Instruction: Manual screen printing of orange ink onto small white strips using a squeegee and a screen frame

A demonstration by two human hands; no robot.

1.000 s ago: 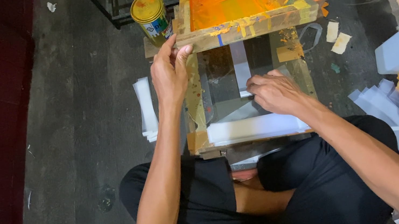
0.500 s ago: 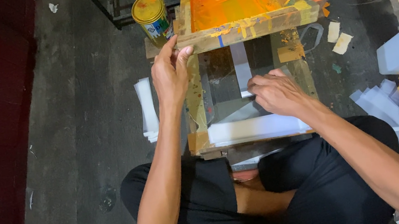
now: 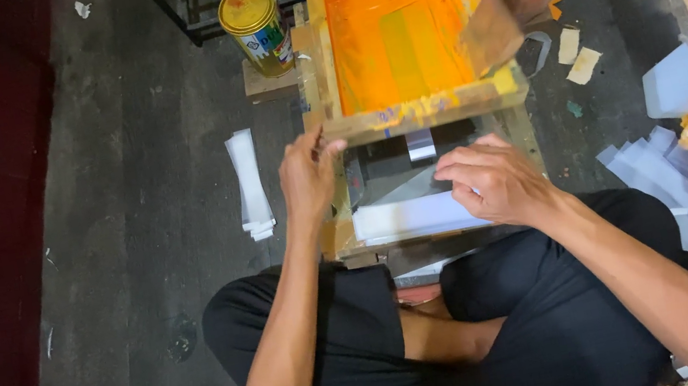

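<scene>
Screen frame (image 3: 401, 32) lifted higher than before; left hand (image 3: 308, 176) pinching its edge; right hand (image 3: 488, 182) spread on paper stack (image 3: 409, 214).

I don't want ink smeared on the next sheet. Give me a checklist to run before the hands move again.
1. Screen frame raised off the base: ok, left hand grips its front edge.
2. Right hand on the white paper stack: ok.
3. Sheet squared under the frame: cannot tell.
4. Orange ink kept inside the frame: ok.
5. Squeegee resting in the frame: ok.
6. Paint can lid on: ok.
</scene>
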